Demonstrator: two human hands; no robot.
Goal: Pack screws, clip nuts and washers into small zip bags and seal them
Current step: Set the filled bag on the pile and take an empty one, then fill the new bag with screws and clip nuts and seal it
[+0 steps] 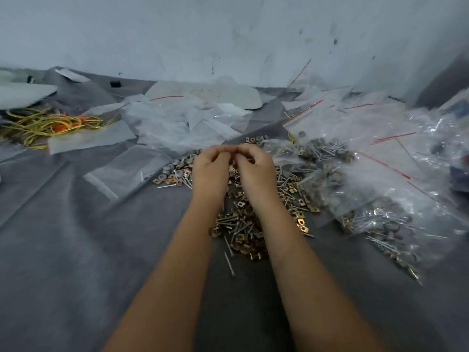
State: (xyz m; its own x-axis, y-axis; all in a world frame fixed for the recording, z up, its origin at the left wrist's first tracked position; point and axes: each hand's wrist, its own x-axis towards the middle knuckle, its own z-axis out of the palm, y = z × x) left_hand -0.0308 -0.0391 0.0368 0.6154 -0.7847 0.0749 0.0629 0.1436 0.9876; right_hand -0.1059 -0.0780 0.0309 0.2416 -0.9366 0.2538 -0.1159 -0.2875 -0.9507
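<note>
2 hands (232,163) over unlabelled loose hardware (243,224)

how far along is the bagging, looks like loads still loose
Done: several filled zip bags lie heaped at right. In hand: left hand and right hand meet fingertip to fingertip over the loose pile; what they pinch is hidden. Left: that pile, and empty bags behind it.

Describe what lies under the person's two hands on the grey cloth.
Under the left hand and right hand lies a loose pile of screws, brass clip nuts and grey washers. Whatever the fingertips pinch is hidden.
</note>
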